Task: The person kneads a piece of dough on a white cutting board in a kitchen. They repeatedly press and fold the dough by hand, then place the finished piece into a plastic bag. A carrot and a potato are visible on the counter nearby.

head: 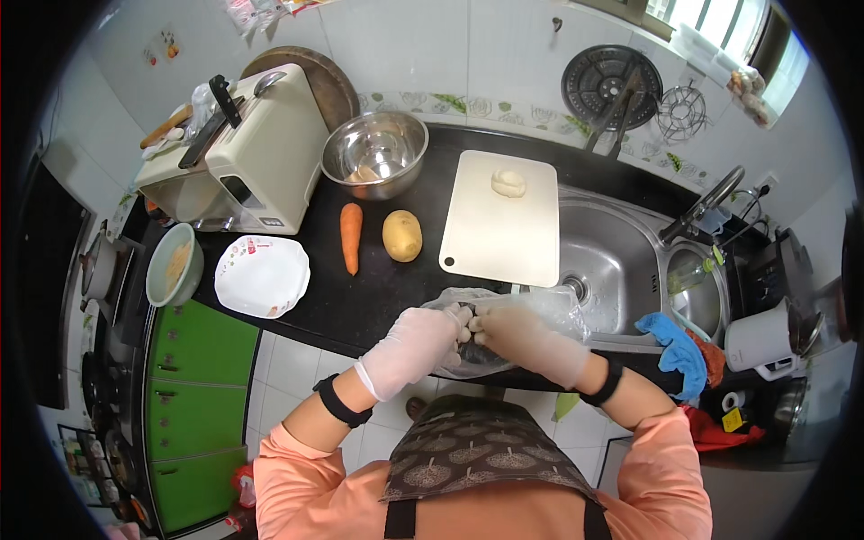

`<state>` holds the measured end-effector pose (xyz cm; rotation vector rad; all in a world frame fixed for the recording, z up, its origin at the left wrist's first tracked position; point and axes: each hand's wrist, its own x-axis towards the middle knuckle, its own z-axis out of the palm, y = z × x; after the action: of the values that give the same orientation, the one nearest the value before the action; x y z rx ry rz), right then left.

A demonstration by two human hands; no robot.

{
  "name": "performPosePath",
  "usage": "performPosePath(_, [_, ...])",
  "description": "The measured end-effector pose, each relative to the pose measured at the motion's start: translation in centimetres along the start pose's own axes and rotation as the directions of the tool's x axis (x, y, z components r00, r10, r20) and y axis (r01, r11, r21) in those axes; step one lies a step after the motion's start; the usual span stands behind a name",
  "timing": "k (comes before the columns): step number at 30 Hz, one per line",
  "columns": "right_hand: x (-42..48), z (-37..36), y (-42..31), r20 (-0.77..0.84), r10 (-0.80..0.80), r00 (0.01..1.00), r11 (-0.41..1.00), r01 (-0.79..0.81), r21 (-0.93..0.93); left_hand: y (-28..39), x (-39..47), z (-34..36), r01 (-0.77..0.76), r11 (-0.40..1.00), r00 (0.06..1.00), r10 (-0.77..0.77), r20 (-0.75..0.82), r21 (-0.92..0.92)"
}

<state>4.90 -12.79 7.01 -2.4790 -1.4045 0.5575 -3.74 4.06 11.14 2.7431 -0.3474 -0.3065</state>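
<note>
My left hand (413, 347), in a white glove, grips a clear plastic bag (496, 364) at the counter's front edge. My right hand (530, 341), gloved as well and blurred by motion, has its fingers on the same bag, close to the left fingertips. What the bag holds cannot be made out. Just beyond it lies a white cutting board (499, 236) with an off-white lump of food (508, 183) near its far end; the board's right edge reaches the sink. Left of the board are a potato (402, 236) and a carrot (350, 238).
A steel bowl (405, 172) stands behind the carrot. Leftward are a white plate (262, 277), a green bowl (154, 270) holding pale food, and a toaster oven (270, 155) with a knife (202, 143) on top. A steel sink (611, 270) and blue cloth (678, 354) lie right.
</note>
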Motion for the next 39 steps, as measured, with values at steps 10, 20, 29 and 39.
performPosePath(10, [2.8, 5.8, 2.4, -0.246, -0.155, 0.957, 0.986, 0.166, 0.023, -1.7, 0.2, 1.3, 0.084, 0.996, 0.992, -0.085, 0.094, 0.011])
performPosePath(20, [3.4, 8.4, 3.5, -0.428, -0.144, 0.892, 0.962, 0.227, 0.15, -1.9, 0.7, 1.6, 0.046, 0.999, 0.997, -0.046, 0.069, 0.001])
performPosePath(29, [1.7, 7.4, 2.0, -0.362, -0.123, 0.924, 0.984, 0.162, 0.077, -2.9, 1.1, 2.7, -0.048, 0.999, 0.999, 0.048, 0.02, 0.022])
performPosePath(39, [0.7, 8.6, -0.3, -0.444, 0.046, 0.895, 0.998, -0.056, -0.009, -3.1, 0.4, 3.3, -0.068, 0.997, 0.995, 0.07, -0.074, 0.033])
